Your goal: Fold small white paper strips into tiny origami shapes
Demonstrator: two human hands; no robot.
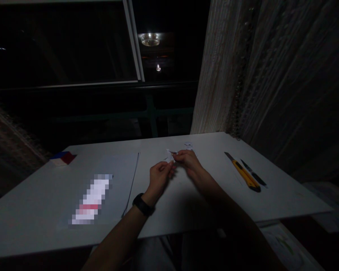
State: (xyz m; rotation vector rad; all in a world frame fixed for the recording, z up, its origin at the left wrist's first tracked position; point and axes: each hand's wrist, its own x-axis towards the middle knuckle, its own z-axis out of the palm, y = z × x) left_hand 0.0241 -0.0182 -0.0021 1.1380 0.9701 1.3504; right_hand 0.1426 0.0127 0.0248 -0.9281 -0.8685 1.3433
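Over the middle of the white table point(169, 210), my left hand point(159, 177) and my right hand point(188, 161) meet at the fingertips. Between them is a small piece of white paper point(169, 155), pinched by both hands; its exact shape is too small and dark to make out. A dark watch band circles my left wrist. Just beyond my right hand lie several small paper scraps point(188, 145), partly covered by it.
To the right lie a yellow utility knife point(246, 176), its blade out, and a slim black-handled tool point(254, 173). White sheets point(124, 177) and a blurred-out bright rectangle point(92, 199) are on the left. A multicoloured block point(62, 159) sits at the far left; a curtain point(211, 75) hangs behind.
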